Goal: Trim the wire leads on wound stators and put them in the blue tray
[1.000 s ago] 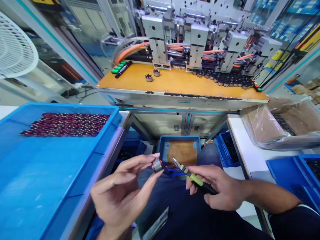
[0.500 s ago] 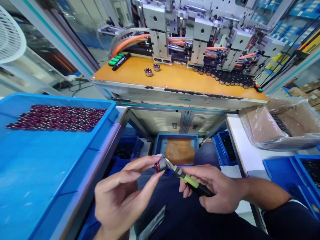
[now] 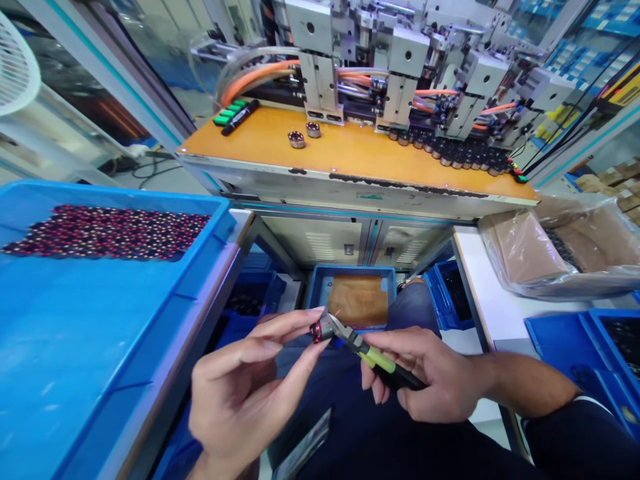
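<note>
Between the thumb and fingertips of my left hand point(image 3: 250, 387) is a small round motor part point(image 3: 323, 328), grey metal with dark red winding at one end. My right hand point(image 3: 425, 377) grips a pair of pliers point(image 3: 383, 361) with green and black handles. The jaws touch or nearly touch the part's right-hand end, where a thin reddish wire point(image 3: 338, 312) sticks out. Whether the jaws pinch the wire is too small to tell. Both hands are above my lap.
At left a blue tray point(image 3: 90, 320) holds rows of similar parts. Ahead, a machine with an orange worktop point(image 3: 345, 150) carries two loose parts, markers and a dark row of parts. Below is a small blue bin point(image 3: 353, 270); at right, a plastic-lined carton point(image 3: 515, 250).
The view has shifted slightly. The reddish wire stands out more clearly above the pliers' jaws; both hands keep nearly the same position and grip.
</note>
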A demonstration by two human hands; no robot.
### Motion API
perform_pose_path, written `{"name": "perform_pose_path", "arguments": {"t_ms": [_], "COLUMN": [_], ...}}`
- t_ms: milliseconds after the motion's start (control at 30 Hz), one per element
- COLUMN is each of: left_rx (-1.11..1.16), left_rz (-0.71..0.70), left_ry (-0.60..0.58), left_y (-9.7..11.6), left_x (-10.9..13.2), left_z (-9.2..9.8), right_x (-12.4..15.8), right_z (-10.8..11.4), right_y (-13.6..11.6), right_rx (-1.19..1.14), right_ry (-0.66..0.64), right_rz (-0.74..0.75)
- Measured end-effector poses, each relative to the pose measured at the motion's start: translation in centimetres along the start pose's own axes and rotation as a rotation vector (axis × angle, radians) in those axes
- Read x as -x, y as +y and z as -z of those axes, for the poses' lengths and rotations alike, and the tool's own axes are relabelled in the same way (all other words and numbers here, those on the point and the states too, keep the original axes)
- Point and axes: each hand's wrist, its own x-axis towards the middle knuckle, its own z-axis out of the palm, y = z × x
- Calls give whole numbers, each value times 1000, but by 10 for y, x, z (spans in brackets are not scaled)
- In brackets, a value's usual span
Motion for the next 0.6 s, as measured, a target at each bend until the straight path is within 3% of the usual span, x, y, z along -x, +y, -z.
{"name": "perform_pose_path", "arguments": {"t_ms": [467,533,600], "left_rx": [-31,-44,-10], "left_rz": [-9,87,285], "left_ry": [28,51,108], "left_y": [-3,-6,-12], "left_x": [4,6,10], "left_z": [1,8,17], "right_x": [1,-1,-6], "right_z": [0,3,10], "right_y": [2,-2,-12], "right_rx": [198,332,509], "right_ry": [179,138,115], "right_rz": [-1,-68,-73]}}
